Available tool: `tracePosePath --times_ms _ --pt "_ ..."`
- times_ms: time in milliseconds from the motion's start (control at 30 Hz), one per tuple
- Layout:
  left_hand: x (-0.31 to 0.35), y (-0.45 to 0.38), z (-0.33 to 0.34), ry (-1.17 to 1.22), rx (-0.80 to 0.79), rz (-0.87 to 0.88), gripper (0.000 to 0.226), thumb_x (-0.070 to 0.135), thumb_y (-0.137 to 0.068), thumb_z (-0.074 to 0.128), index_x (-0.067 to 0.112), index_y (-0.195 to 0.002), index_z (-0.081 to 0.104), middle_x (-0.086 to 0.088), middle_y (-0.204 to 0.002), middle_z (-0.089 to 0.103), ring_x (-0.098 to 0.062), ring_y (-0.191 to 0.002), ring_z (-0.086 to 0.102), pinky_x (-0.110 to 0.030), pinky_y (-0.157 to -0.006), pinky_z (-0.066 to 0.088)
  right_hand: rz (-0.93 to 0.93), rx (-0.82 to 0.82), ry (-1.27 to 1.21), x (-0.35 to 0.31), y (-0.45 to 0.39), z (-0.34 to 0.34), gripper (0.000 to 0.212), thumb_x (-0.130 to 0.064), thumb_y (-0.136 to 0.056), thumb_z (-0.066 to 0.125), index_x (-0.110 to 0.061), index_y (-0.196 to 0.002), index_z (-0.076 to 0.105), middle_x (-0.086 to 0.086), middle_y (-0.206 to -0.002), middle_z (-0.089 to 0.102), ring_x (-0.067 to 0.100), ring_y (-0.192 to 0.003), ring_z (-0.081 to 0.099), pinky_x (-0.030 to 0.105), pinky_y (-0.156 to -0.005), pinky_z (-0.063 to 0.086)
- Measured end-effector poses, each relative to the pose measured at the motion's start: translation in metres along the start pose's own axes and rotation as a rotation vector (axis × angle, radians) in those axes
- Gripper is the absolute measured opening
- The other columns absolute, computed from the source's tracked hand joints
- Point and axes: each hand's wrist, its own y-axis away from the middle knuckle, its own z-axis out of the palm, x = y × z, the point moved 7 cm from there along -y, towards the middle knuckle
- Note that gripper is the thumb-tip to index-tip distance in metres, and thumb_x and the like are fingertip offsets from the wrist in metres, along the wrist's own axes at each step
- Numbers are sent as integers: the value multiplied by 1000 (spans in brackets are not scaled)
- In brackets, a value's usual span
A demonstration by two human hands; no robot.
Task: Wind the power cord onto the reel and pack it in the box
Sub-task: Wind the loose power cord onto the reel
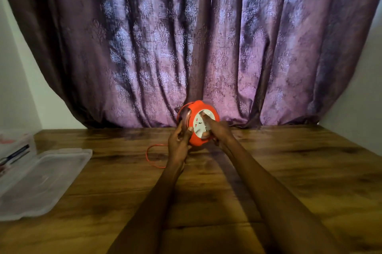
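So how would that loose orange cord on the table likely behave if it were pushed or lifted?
The orange cord is thin and lies in a slack loop on the wooden table, so it is probably floppy and would bend rather than slide as one piece. It runs toward the reel held in both hands, so pulling would likely drag it along.

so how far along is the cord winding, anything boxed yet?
Mid-wind. The left hand grips the orange cord reel held up off the wooden table, while the right hand works its white face. A loop of orange cord lies loose on the table. Not boxed yet: the clear plastic box sits open at far left.
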Motion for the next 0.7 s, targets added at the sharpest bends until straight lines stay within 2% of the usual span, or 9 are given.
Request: tracePosePath --times_ms 67,100,167,233,333,433,500,600,700 --pt "0 -1 -4 18 26 -35 41 22 -95 66 22 -136 61 -1 -113 76 -18 -98 73 -44 -68 62 -162 19 282 -12 -1 -9 48 -60 -85 65 -14 -74 67 9 -65 74 16 -57 70 30 -54 56" --pt "0 -2 -7 25 48 -54 40 22 -96 65 19 -135 61 0 -110 76 -17 -96 73 -43 -64 62 -268 73 463 -19 -1 -15 44 -60 -87 62 -18 -73 66 6 -74 75 20 -73 72 36 -67 57" --pt "2 -4 -12 37 81 -89 36 22 -97 63 14 -132 62 -5 -109 75 -22 -95 72 -43 -59 63 -587 168 755 -37 7 -19 25 -50 -91 59 -25 -88 62 0 -95 72 26 -89 68 40 -73 54" --pt "1 -7 -18 22 108 -140 32 23 -98 61 9 -127 63 -14 -105 72 -30 -84 67 -38 -49 60 -945 56 987 -50 20 -7 18 -35 -92 59 -32 -110 60 -1 -113 59 28 -98 64 40 -71 53" --pt "-1 -8 -24 -1 77 -228 24 28 -97 61 11 -113 68 -14 -92 74 -28 -64 68 -42 -50 60 -1231 -204 1366 -48 33 11 45 -21 -86 64 -39 -127 59 1 -138 50 28 -110 58 38 -76 50" --pt "-4 -11 -29 -31 21 -255 17 31 -94 64 19 -103 72 -7 -86 78 -22 -61 73 -41 -51 59 -1389 -302 1575 -54 45 17 53 -23 -89 36 -43 -133 55 8 -155 40 31 -122 54 41 -83 48" --pt "-5 -11 -30 -61 -5 -275 20 32 -93 65 18 -105 72 -8 -91 78 -22 -66 74 -39 -52 59 -1432 -348 1721 -53 49 19 55 -26 -90 30 -47 -137 49 11 -156 37 33 -124 53 41 -85 45" --pt "-8 -11 -29 -85 -37 -286 16 30 -91 68 20 -102 74 -8 -94 77 -20 -72 74 -39 -55 59 -1535 -336 1872 -52 50 19 46 -29 -98 44 -53 -138 43 11 -151 43 30 -115 58 39 -85 42" --pt "-7 -10 -24 -72 -30 -259 17 28 -93 67 20 -107 72 -7 -97 76 -20 -77 75 -38 -56 59 -1565 -219 1919 -58 49 21 45 -36 -92 57 -54 -133 50 5 -125 64 26 -95 65 36 -78 44"
